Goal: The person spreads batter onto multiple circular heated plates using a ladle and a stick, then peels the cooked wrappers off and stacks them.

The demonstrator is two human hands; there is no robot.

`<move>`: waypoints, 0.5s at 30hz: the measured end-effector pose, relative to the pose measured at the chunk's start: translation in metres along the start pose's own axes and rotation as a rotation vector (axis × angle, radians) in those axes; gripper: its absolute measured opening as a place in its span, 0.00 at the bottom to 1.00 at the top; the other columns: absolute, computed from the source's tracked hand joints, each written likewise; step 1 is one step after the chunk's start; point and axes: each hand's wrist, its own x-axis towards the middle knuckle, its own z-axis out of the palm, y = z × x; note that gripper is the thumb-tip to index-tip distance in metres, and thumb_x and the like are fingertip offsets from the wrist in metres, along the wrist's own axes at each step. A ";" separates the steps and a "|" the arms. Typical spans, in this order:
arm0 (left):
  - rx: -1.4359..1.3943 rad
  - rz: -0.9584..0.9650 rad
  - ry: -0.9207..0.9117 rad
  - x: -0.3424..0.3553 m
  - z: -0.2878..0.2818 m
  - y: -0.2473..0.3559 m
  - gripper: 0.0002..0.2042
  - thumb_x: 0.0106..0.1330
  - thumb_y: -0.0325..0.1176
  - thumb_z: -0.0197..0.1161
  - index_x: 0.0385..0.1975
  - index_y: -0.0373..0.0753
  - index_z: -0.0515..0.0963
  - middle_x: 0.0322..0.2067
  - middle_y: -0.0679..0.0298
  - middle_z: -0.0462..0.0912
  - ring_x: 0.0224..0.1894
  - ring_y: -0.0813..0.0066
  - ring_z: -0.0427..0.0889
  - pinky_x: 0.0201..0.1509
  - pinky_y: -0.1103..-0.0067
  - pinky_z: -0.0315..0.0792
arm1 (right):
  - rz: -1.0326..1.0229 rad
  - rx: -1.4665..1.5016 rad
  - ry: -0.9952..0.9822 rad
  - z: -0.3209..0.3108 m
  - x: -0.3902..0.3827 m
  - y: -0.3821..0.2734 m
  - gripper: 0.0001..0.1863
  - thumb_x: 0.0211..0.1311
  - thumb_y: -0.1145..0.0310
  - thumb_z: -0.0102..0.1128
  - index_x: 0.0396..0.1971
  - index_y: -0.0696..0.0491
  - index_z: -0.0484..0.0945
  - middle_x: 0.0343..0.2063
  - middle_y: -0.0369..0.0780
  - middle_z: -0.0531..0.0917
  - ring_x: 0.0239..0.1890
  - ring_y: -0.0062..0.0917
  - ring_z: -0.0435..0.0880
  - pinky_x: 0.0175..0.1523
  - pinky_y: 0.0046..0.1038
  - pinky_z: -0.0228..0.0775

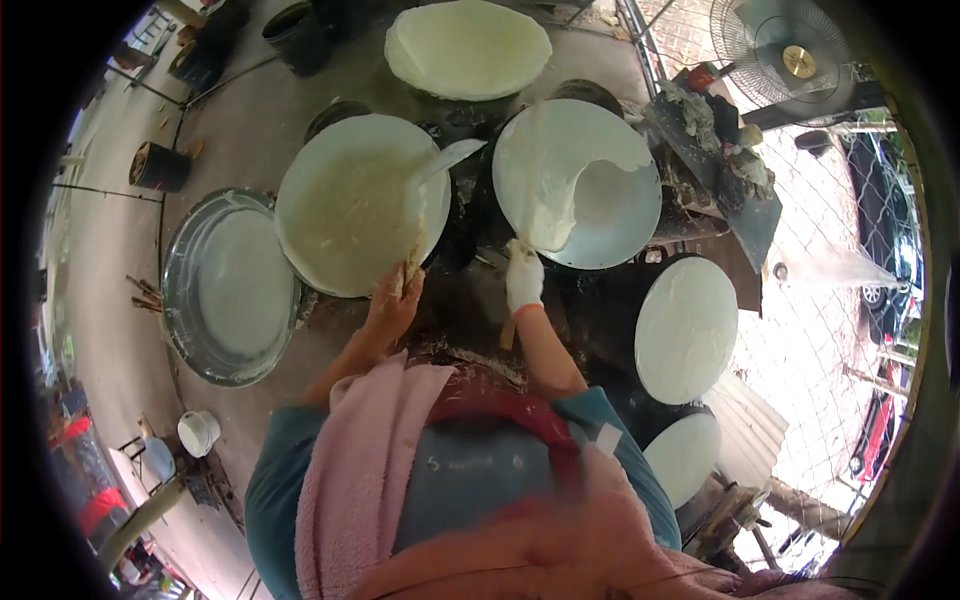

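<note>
Over the griddles (575,215), both hands (524,280) reach forward.

Two hands are showing: bare left hand (392,300), white-gloved right hand (524,280) | five round pale batter-coated discs (345,205) are lying about | one large round grey metal tray (228,285) is sitting left | one white cup (198,432) | one electric fan (790,55) | two dark buckets (160,167)

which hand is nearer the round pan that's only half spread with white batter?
Right. The right hand, in a white glove, is at the lower-left rim of the half-coated pan, touching the batter. The left hand is at the neighbouring fully coated pan, holding a spatula.
</note>
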 end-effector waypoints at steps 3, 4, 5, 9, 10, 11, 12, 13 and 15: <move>-0.309 -0.302 -0.139 -0.022 -0.017 0.000 0.07 0.64 0.28 0.55 0.39 0.34 0.73 0.29 0.54 0.77 0.28 0.61 0.76 0.31 0.71 0.70 | 0.132 -0.169 0.151 -0.052 -0.008 0.001 0.17 0.62 0.59 0.53 0.39 0.59 0.76 0.26 0.42 0.81 0.29 0.27 0.78 0.37 0.28 0.69; -0.373 -0.329 -0.150 -0.026 -0.019 -0.001 0.08 0.63 0.28 0.56 0.39 0.32 0.72 0.27 0.50 0.78 0.28 0.55 0.77 0.31 0.68 0.70 | 0.226 -0.062 0.139 -0.067 -0.009 -0.008 0.17 0.63 0.59 0.53 0.39 0.59 0.76 0.25 0.41 0.81 0.28 0.27 0.78 0.36 0.29 0.69; -0.376 -0.326 -0.148 -0.034 -0.016 -0.009 0.08 0.63 0.28 0.56 0.39 0.32 0.72 0.27 0.50 0.78 0.28 0.55 0.77 0.31 0.68 0.70 | 0.303 -0.017 0.157 -0.074 -0.008 -0.013 0.16 0.63 0.59 0.51 0.37 0.59 0.76 0.24 0.41 0.81 0.28 0.28 0.79 0.35 0.29 0.69; 0.208 0.238 0.057 -0.044 0.007 -0.008 0.09 0.62 0.25 0.57 0.41 0.32 0.71 0.32 0.51 0.77 0.30 0.55 0.77 0.33 0.68 0.71 | -0.258 -0.460 0.044 -0.087 -0.002 0.024 0.17 0.65 0.57 0.46 0.35 0.56 0.76 0.24 0.48 0.80 0.30 0.38 0.80 0.36 0.35 0.69; 0.158 0.182 0.090 -0.050 0.005 -0.006 0.10 0.61 0.23 0.58 0.41 0.33 0.71 0.35 0.51 0.76 0.32 0.54 0.78 0.33 0.68 0.72 | -0.212 -0.465 -0.129 -0.077 -0.035 -0.012 0.18 0.65 0.54 0.44 0.37 0.53 0.76 0.28 0.53 0.80 0.36 0.46 0.79 0.39 0.41 0.69; 0.167 0.186 0.090 -0.048 0.008 -0.001 0.10 0.61 0.23 0.58 0.41 0.33 0.71 0.35 0.51 0.76 0.32 0.54 0.78 0.33 0.68 0.72 | -0.147 -0.781 -0.105 -0.085 -0.040 -0.020 0.17 0.65 0.54 0.45 0.40 0.51 0.75 0.30 0.53 0.80 0.37 0.48 0.78 0.40 0.44 0.69; 0.227 0.283 0.169 -0.047 0.012 0.003 0.10 0.60 0.23 0.58 0.41 0.33 0.72 0.39 0.49 0.75 0.35 0.54 0.78 0.34 0.68 0.72 | -0.128 -0.827 -0.063 -0.096 -0.038 -0.025 0.17 0.65 0.55 0.45 0.41 0.51 0.74 0.30 0.52 0.80 0.36 0.48 0.79 0.40 0.44 0.69; 0.287 0.379 0.245 -0.048 0.015 0.008 0.10 0.59 0.22 0.59 0.41 0.34 0.72 0.42 0.48 0.74 0.37 0.54 0.78 0.35 0.68 0.73 | -0.106 -0.874 -0.024 -0.112 -0.033 -0.028 0.16 0.65 0.55 0.44 0.41 0.51 0.74 0.29 0.52 0.81 0.35 0.48 0.79 0.39 0.45 0.70; 0.458 0.389 0.206 -0.049 0.017 0.030 0.11 0.58 0.22 0.59 0.41 0.34 0.73 0.43 0.48 0.73 0.39 0.54 0.77 0.36 0.68 0.73 | -0.199 -0.681 0.093 -0.149 -0.004 -0.021 0.17 0.65 0.56 0.45 0.38 0.55 0.75 0.27 0.51 0.81 0.33 0.48 0.80 0.36 0.45 0.70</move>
